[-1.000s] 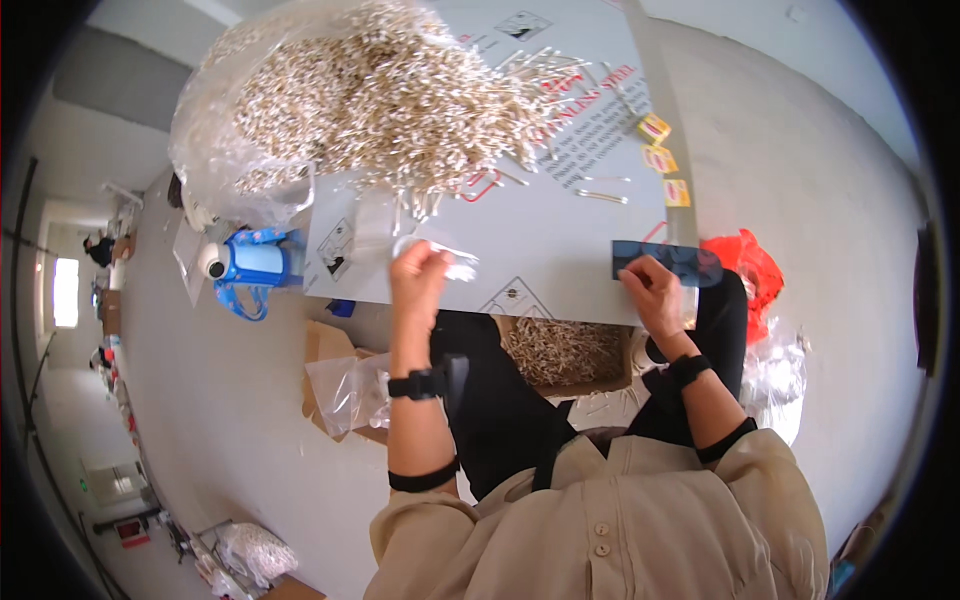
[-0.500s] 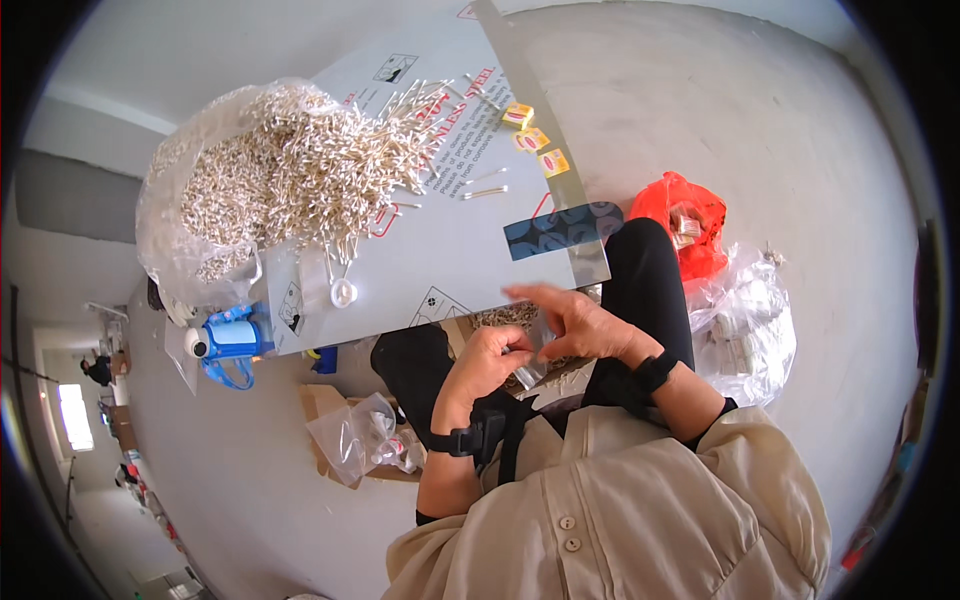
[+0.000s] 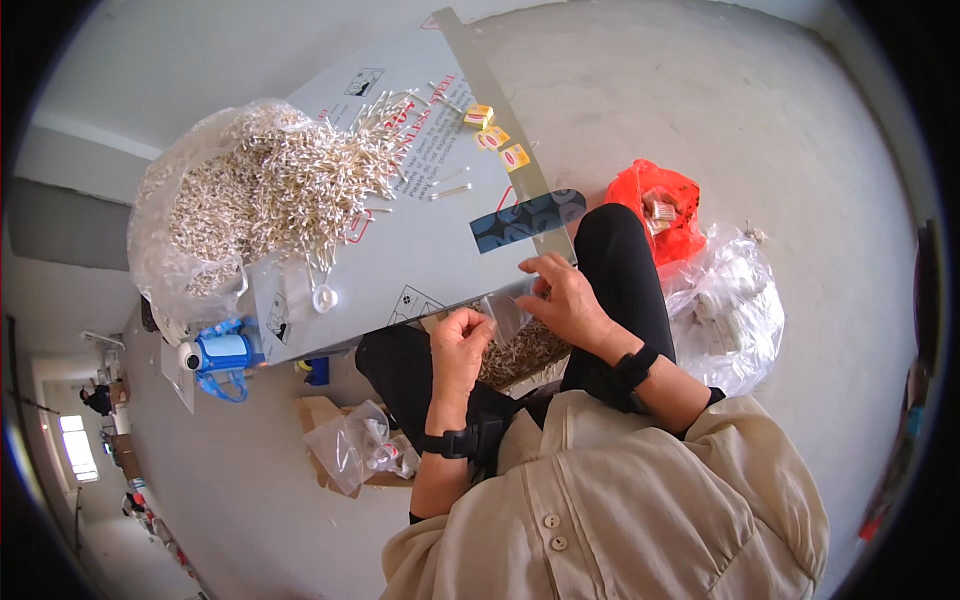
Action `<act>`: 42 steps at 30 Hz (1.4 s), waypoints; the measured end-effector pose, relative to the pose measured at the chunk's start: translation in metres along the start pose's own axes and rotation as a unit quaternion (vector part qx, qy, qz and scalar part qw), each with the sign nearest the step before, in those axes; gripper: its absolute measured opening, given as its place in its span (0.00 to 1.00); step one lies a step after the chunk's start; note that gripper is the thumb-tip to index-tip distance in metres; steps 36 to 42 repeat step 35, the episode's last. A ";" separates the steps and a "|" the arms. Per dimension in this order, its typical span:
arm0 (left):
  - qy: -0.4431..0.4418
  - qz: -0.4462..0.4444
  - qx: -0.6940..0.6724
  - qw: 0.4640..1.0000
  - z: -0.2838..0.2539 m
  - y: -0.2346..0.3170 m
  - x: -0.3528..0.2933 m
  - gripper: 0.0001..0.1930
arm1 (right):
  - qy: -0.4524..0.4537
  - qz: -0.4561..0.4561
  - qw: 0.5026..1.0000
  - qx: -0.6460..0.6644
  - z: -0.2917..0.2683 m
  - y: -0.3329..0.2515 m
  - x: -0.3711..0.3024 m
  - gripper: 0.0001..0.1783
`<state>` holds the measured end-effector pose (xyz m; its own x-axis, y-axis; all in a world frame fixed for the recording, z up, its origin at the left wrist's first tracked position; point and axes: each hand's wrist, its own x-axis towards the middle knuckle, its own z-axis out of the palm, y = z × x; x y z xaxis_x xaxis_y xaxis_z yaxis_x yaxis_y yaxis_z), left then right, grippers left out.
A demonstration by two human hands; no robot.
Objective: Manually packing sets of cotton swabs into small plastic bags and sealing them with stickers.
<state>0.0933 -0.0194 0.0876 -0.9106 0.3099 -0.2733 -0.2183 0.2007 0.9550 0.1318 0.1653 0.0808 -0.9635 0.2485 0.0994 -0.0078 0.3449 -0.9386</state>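
Hands, left (image 3: 462, 340) and right (image 3: 560, 295), are pinching a small clear bag (image 3: 507, 312) below the board (image 3: 400, 250); huge swab pile (image 3: 270, 190) is still waiting.

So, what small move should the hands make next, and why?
Probably spread the mouth of the small clear bag: the left hand and right hand both pinch it above the lap, and the swab pile lies apart on the grey board.
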 end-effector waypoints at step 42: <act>0.058 0.157 0.125 0.978 0.023 -0.012 0.033 0.05 | -0.130 0.139 0.964 0.188 0.003 0.030 0.019 0.05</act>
